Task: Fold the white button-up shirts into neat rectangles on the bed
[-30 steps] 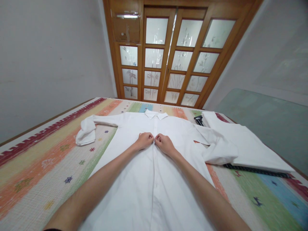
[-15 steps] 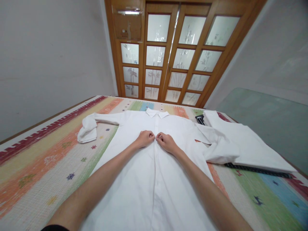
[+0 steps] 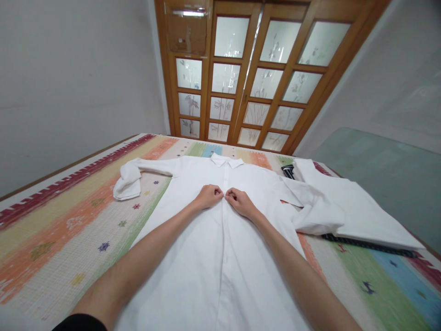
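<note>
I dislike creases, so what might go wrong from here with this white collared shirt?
The left hand and right hand pinch the front placket of the white collared fabric shirt, so an uneven pull might pucker it. The crumpled white sleeve on the right appears to touch the folded white cloth, so dragging the shirt could disturb both.

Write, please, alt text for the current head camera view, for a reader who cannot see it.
A person's left hand and right hand, close together, appear to pinch the center front of a white shirt spread on a colorful patterned cloth. Folded white fabric lies at the picture's right, and wooden, glass-paned doors stand beyond.
</note>
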### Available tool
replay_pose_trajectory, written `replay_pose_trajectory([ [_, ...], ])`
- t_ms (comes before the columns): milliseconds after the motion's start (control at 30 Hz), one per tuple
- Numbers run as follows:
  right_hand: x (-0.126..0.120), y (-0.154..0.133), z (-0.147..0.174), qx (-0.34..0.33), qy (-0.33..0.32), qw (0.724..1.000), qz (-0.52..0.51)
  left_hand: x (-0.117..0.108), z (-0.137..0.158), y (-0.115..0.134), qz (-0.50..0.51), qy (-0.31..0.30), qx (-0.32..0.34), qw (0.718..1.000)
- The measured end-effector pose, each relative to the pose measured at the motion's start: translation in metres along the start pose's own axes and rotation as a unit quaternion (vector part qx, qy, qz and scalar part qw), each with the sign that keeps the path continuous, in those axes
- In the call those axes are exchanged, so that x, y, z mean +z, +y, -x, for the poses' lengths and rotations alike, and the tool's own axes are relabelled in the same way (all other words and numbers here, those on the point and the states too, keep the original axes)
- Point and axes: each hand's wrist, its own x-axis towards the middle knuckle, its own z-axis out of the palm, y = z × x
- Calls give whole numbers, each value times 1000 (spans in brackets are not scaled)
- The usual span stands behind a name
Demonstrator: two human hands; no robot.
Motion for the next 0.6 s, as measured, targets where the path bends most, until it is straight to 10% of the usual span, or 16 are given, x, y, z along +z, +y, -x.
replay_pose_trajectory([
  [600,9,13,-1,-64,68,992,89,6,2,-7,-8,33,58,998],
])
